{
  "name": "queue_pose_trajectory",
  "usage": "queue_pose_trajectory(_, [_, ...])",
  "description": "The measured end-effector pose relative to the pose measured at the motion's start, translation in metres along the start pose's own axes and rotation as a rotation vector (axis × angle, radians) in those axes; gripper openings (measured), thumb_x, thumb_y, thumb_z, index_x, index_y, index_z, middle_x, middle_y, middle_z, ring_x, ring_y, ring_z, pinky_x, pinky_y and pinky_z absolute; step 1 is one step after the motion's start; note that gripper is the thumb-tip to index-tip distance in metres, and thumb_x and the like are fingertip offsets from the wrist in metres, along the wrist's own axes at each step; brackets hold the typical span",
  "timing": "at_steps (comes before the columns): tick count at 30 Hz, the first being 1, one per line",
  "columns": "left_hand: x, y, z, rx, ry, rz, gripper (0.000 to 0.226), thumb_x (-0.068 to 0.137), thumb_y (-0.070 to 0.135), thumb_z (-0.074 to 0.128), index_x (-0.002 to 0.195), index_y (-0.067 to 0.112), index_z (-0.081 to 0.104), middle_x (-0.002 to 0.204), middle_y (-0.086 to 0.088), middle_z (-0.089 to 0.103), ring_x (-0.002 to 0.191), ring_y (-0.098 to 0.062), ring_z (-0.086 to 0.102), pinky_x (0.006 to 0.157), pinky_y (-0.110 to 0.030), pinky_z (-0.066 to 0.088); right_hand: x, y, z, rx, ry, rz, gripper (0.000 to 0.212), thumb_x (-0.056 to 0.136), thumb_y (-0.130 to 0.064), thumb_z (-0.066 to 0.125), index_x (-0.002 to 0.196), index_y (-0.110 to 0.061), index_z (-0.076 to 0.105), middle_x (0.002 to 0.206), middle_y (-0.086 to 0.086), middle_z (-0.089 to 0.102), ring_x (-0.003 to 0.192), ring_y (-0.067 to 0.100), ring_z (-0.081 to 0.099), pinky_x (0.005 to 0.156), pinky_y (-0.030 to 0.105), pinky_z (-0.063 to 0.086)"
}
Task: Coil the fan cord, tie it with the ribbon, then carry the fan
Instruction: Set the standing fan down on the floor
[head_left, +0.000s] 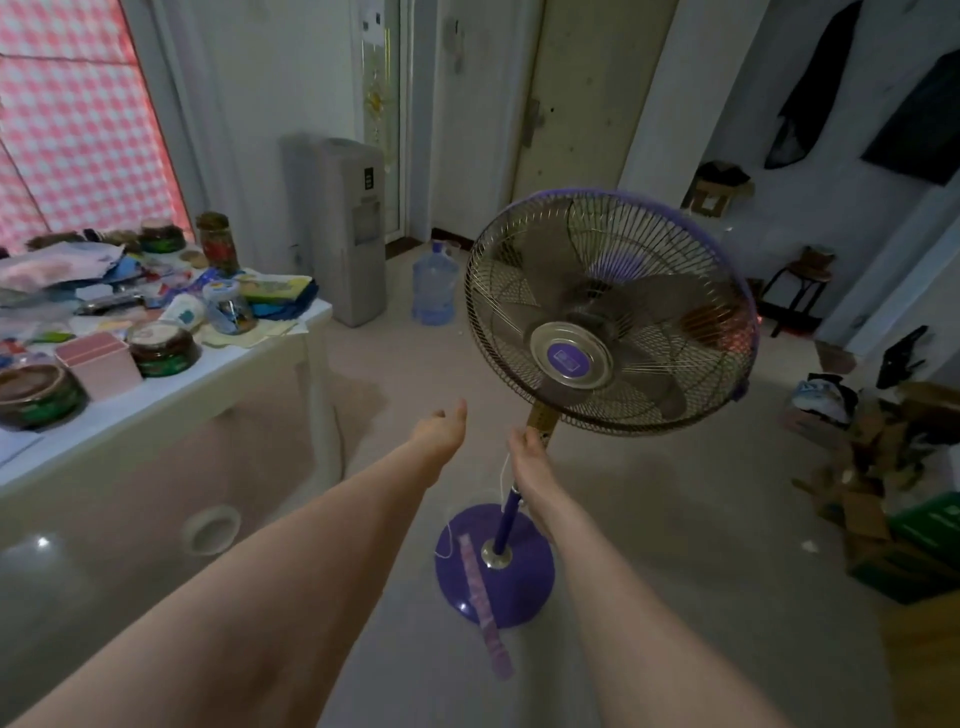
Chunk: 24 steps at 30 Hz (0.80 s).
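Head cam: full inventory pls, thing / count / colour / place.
fan: 1, purple with metal grille, standing on floor, centre
ribbon: 1, pale pink-lilac, lying across fan base and onto floor
cord: 1, white, thin, only a short run visible by the pole
table: 1, white, left, cluttered
jars: several, dark with green labels, on table
pink box: 1, on table
water dispenser: 1, grey, back wall
water bottle: 1, blue-clear, floor by dispenser
cardboard: pile, brown, floor right
left hand: open, empty, in the air left of the pole
right hand: fingers around fan pole under grille
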<state>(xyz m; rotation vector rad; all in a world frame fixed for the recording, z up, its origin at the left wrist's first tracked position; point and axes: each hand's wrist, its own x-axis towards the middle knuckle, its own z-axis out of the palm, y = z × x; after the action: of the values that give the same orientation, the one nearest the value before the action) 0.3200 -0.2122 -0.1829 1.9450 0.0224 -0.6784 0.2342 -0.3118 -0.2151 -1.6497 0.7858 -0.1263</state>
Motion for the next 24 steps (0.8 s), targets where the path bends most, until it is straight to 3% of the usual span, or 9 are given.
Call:
queue_pose_trajectory(11, [0.126, -0.105, 0.037, 0.048, 0.03, 0.074, 0.062, 0.097, 0.051, 0.029, 0.146, 0.013, 0.034, 0.151, -0.011, 0.037, 0.135, -0.035, 0.037, 0.111, -0.046, 0.035, 0.106, 0.126, 0.034, -0.058, 0.036, -0.072, 0.067, 0.096, -0.058, 0.03, 0.154, -0.03, 0.01, 0.162, -0.003, 0.011, 0.148, 0.022, 0.014, 0.117, 0.043, 0.014])
queue_pose_trajectory(13, [0.151, -0.134, 0.048, 0.073, 0.032, 0.113, 0.062, 0.098, 0.051, 0.028, 0.146, 0.013, 0.034, 0.15, -0.012, 0.037, 0.134, -0.036, 0.038, 0.111, -0.046, 0.034, 0.129, 0.155, 0.041, -0.081, 0.064, -0.099, 0.067, 0.096, -0.057, 0.03, 0.154, -0.029, 0.011, 0.162, -0.002, 0.013, 0.148, 0.022, 0.015, 0.118, 0.042, 0.013])
queue_pose_trajectory(17, [0.217, -0.217, 0.076, 0.104, 0.056, 0.167, 0.06, 0.097, 0.051, 0.028, 0.144, 0.016, 0.039, 0.147, -0.011, 0.043, 0.13, -0.036, 0.043, 0.109, -0.043, 0.038, 0.181, 0.233, 0.067, -0.129, 0.077, -0.103, 0.07, 0.092, -0.063, 0.028, 0.153, -0.033, 0.011, 0.162, -0.001, 0.013, 0.148, 0.028, 0.012, 0.118, 0.051, 0.013])
queue_pose_trajectory(24, [0.31, -0.341, 0.125, 0.071, 0.077, 0.297, 0.056, 0.095, 0.049, 0.034, 0.14, 0.017, 0.046, 0.142, -0.01, 0.049, 0.127, -0.033, 0.047, 0.105, -0.045, 0.043, 0.244, 0.352, 0.11, -0.129, 0.098, -0.188, 0.065, 0.097, -0.056, 0.031, 0.154, -0.03, 0.013, 0.161, 0.001, 0.017, 0.145, 0.027, 0.022, 0.117, 0.043, 0.018])
